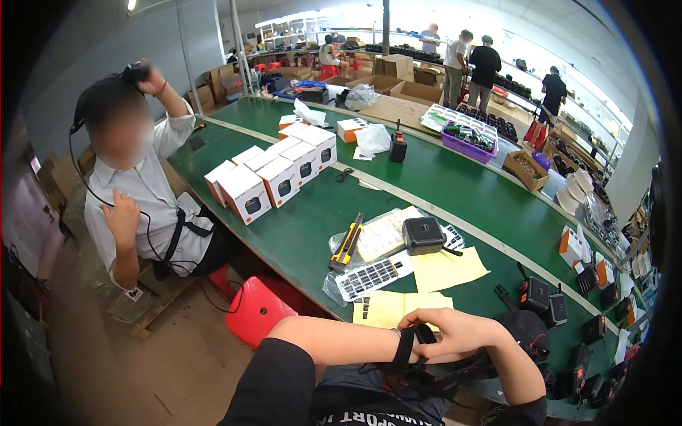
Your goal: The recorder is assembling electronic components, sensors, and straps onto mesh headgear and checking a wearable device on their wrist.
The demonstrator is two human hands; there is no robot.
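Note:
Across the front of me lies my left forearm (pixel 341 339), with a black strap (pixel 405 346) around its wrist. My right hand (pixel 458 332) reaches over that wrist, its thumb and fingers closed on a small black wrist device (pixel 425 334) on the strap. Behind the right hand, my left hand (pixel 455 358) is mostly covered and its fingers cannot be made out. Just beyond the wrist are yellow sheets (pixel 387 304) with small black pieces on them. A white sticker sheet (pixel 373 278), a yellow and black utility knife (pixel 347 245) and a black box-shaped device (pixel 424 234) lie farther off.
White and orange cartons (pixel 245 193) stand in rows on the green table (pixel 398 190). At right are several black devices (pixel 536 295). A purple basket (pixel 469 142) sits across the table. A seated person (pixel 142 192) is at left, beside a red stool (pixel 259 312). People stand far back.

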